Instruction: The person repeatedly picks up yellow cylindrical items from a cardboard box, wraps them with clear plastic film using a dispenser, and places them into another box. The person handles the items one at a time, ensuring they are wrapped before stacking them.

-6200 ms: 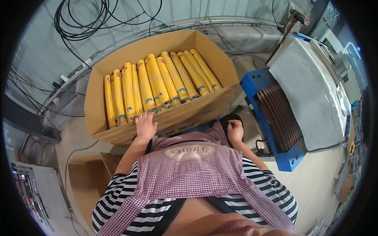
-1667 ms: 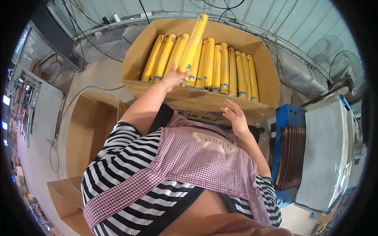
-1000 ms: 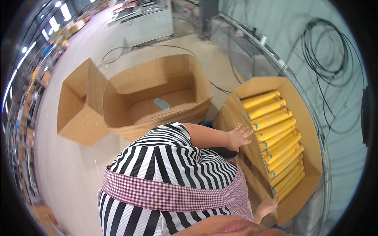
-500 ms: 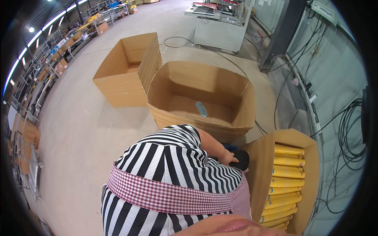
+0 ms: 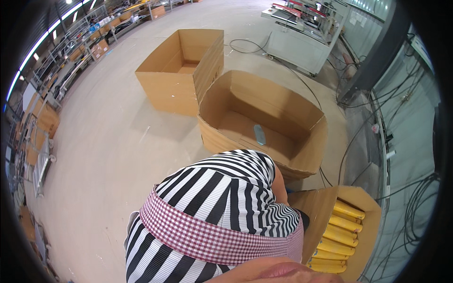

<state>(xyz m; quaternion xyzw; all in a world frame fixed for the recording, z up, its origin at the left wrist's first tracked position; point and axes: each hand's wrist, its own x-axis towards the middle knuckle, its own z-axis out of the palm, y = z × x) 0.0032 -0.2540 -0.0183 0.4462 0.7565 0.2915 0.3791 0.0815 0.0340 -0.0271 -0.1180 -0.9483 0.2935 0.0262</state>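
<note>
Neither of my hands shows now. A short stretch of my bare arm (image 5: 280, 188) comes out of the black-and-white striped sleeve (image 5: 255, 165) and drops out of sight behind my clothing, so what that hand touches is hidden. Nearest to it, at the lower right, stands an open cardboard box (image 5: 311, 202). Inside lie several yellow tube-shaped rolls (image 5: 342, 236), stacked side by side. A piece of dark material (image 5: 306, 220) peeks out between my clothing and this box.
Just ahead, a large open carton (image 5: 222, 137) holds only a small blue-grey scrap (image 5: 259, 135). Another open carton (image 5: 165, 92) adjoins it farther left. A light-coloured machine (image 5: 297, 47) stands beyond. Cables (image 5: 347, 151) run along the right wall; racks (image 5: 80, 61) line the left.
My view has swung, so the cartons sit farther right and the box of yellow rolls lower. The hand seen earlier by a black object is now out of sight.
</note>
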